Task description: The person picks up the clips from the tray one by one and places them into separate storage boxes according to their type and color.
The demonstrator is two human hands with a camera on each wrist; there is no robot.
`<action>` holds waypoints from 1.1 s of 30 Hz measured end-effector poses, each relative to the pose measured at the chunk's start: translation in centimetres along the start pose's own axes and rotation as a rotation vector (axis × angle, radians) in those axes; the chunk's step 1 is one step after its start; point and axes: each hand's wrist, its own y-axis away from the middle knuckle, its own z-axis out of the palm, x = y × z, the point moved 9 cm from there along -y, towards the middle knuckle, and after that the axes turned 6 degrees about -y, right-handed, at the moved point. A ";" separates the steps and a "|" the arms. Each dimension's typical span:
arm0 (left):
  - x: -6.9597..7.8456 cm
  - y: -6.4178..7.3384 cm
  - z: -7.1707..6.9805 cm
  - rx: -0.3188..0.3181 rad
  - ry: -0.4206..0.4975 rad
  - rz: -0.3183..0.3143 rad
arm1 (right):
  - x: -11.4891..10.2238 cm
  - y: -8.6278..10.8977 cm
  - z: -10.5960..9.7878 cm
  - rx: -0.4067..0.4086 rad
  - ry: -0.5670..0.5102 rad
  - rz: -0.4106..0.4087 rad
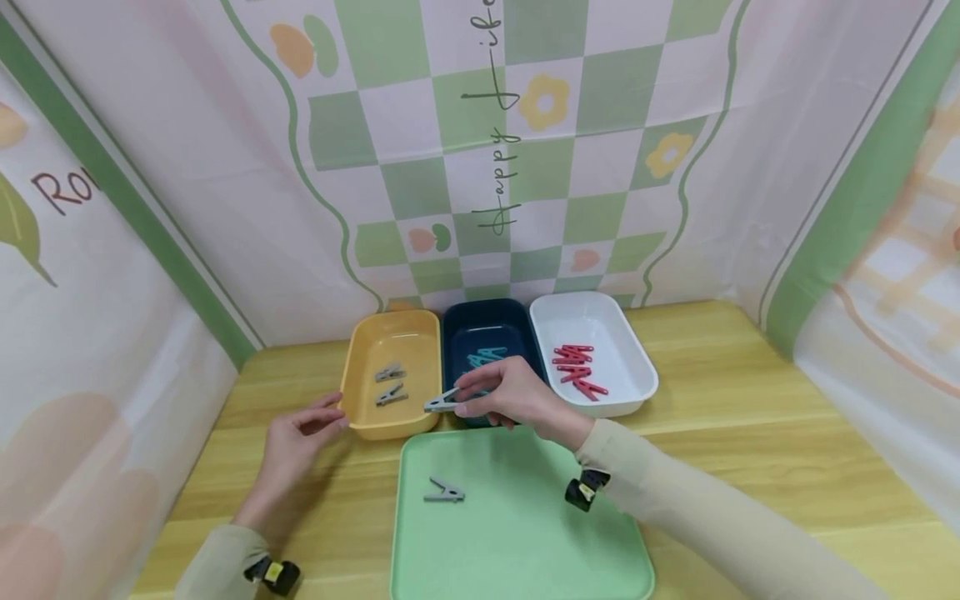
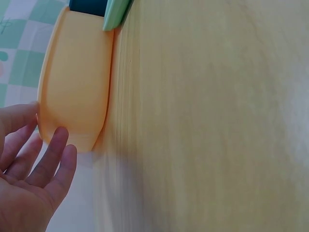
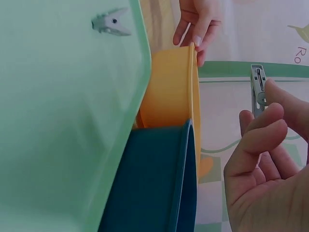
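Observation:
My right hand (image 1: 513, 396) pinches a grey clothespin (image 1: 442, 402) between thumb and fingers. In the head view it is near the right front rim of the yellow tray (image 1: 393, 429); the right wrist view shows the clothespin (image 3: 258, 89) raised above the trays. Two grey clothespins (image 1: 391, 394) lie inside the yellow tray. My left hand (image 1: 296, 442) touches that tray's left front corner, fingers loosely bent and spread, as the left wrist view (image 2: 34, 179) also shows. One more grey clothespin (image 1: 446, 490) lies on the green tray (image 1: 525, 533).
A dark blue tray (image 1: 487, 312) with several teal clothespins (image 1: 486, 357), partly hidden by my right hand, adjoins the yellow one. To its right, a white tray (image 1: 626, 367) holds several red clothespins (image 1: 576, 358). All stand on a wooden table (image 1: 750, 433) before a patterned cloth (image 1: 525, 167).

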 end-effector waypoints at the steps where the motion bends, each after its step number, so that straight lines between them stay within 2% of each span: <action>1: 0.0 0.0 0.0 0.000 0.000 0.001 | -0.1 -0.4 0.1 0.000 -0.002 -0.001; 13: 0.0 -0.3 -0.1 0.001 -0.018 0.018 | -1.0 -4.5 2.5 -0.008 -0.005 0.003; 24: -0.2 -0.4 -0.1 0.012 -0.043 0.024 | -0.6 -8.1 4.8 0.010 0.009 0.055; 33: -0.2 -0.4 -0.1 0.019 -0.041 0.014 | 0.3 -9.9 5.9 0.026 -0.002 0.106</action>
